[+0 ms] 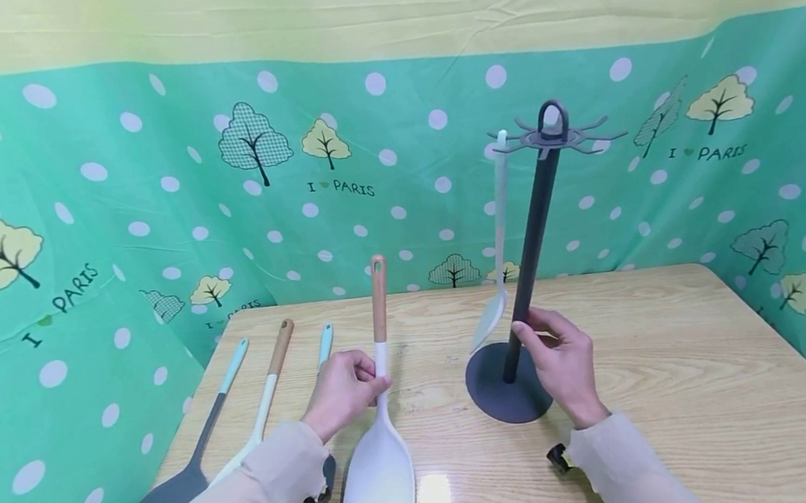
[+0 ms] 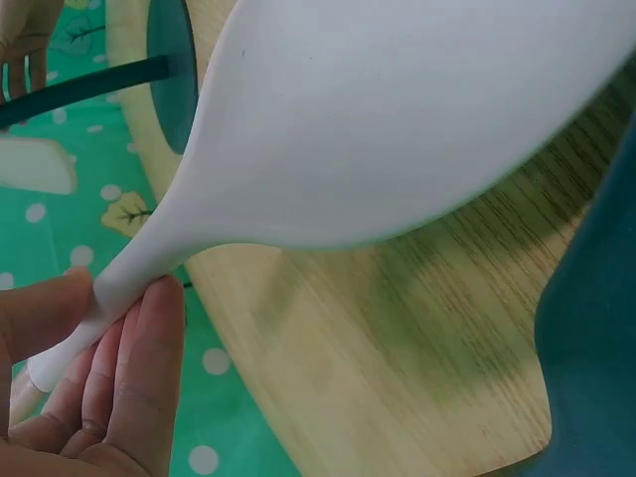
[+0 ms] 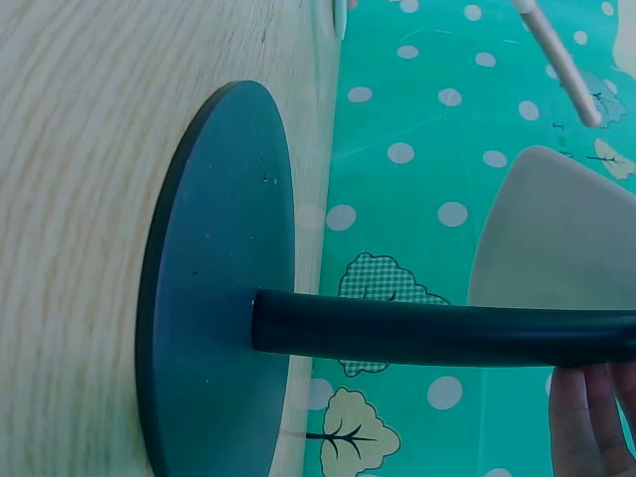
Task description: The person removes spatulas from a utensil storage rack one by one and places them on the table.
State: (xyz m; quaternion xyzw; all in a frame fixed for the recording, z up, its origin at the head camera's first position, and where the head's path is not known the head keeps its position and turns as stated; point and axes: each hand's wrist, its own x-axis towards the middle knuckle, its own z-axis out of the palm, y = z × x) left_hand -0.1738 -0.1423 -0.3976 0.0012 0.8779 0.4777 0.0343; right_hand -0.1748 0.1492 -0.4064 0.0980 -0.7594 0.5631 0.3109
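Note:
A wide white spatula (image 1: 377,484) with a wood-coloured handle is pinched at its white neck by my left hand (image 1: 347,390). In the left wrist view its broad head (image 2: 397,109) is raised over the table, and thumb and fingers (image 2: 144,368) meet round the neck. My right hand (image 1: 558,362) holds the lower pole of a dark utensil stand (image 1: 535,229), which has a round base (image 3: 224,298) and a ring of hooks on top. From a left-side hook hangs a pale turner (image 1: 493,317), its head clear of the base.
Left on the wooden table (image 1: 681,370) lie a grey spatula (image 1: 167,499) with a mint handle and a white utensil (image 1: 268,397) with a wooden handle. Another mint-handled utensil (image 1: 326,343) is mostly hidden behind my left hand. A green dotted curtain (image 1: 382,196) surrounds the table.

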